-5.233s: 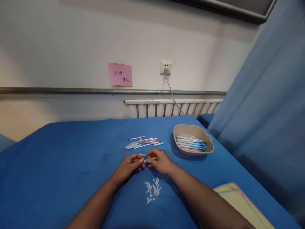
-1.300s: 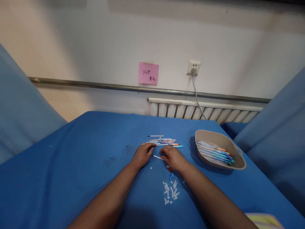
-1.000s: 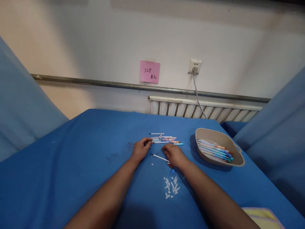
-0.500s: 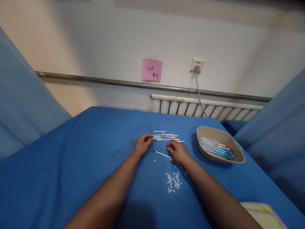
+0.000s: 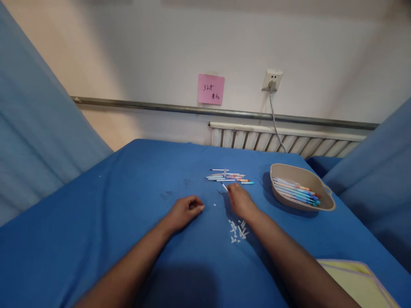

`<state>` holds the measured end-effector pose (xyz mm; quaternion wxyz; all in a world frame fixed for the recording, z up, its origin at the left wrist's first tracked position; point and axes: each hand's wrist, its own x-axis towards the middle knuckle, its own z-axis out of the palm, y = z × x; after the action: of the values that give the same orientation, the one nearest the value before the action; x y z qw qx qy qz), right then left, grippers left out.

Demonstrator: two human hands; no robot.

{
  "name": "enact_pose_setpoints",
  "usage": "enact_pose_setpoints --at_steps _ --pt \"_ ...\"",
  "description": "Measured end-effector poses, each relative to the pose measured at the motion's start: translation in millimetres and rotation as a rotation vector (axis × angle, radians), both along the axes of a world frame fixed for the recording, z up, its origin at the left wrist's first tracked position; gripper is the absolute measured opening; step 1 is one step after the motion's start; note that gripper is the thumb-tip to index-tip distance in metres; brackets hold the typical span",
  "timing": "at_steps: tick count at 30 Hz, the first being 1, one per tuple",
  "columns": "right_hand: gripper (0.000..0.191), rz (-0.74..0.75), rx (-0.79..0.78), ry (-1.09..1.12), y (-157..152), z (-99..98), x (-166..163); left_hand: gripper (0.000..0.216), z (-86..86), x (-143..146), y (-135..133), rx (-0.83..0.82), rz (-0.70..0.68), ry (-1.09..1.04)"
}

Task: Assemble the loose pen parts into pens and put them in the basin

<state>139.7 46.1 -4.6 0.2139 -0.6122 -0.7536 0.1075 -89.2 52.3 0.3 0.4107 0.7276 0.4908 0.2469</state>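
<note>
My right hand rests on the blue tablecloth and pinches a thin white pen refill whose tip sticks out toward the far side. Just beyond it lies a small row of pens and refills. My left hand lies loosely curled on the cloth to the left, apart from the pens, and nothing shows in it. A cluster of several small white caps lies close to my right wrist. One tiny white piece sits between my hands.
A beige tray holding several pens stands at the right. A yellow pad lies at the near right corner. Blue curtains hang at both sides. A radiator, a wall socket and a pink note are behind the table.
My left hand has pulled back from the row of pens toward me and curled up. My right hand has lifted the white refill off the cloth. The view has swung left.
</note>
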Motion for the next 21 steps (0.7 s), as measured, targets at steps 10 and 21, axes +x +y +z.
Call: enact_pose_setpoints --at_steps 10,21 --pt "0.021 -0.216 0.033 0.597 -15 -17.4 22 0.014 3.6 3 -33 0.318 -0.137 0.364" --pt "0.019 0.031 0.031 0.579 14 -29.3 44 0.025 -9.7 87 43 -0.072 0.144 -0.459"
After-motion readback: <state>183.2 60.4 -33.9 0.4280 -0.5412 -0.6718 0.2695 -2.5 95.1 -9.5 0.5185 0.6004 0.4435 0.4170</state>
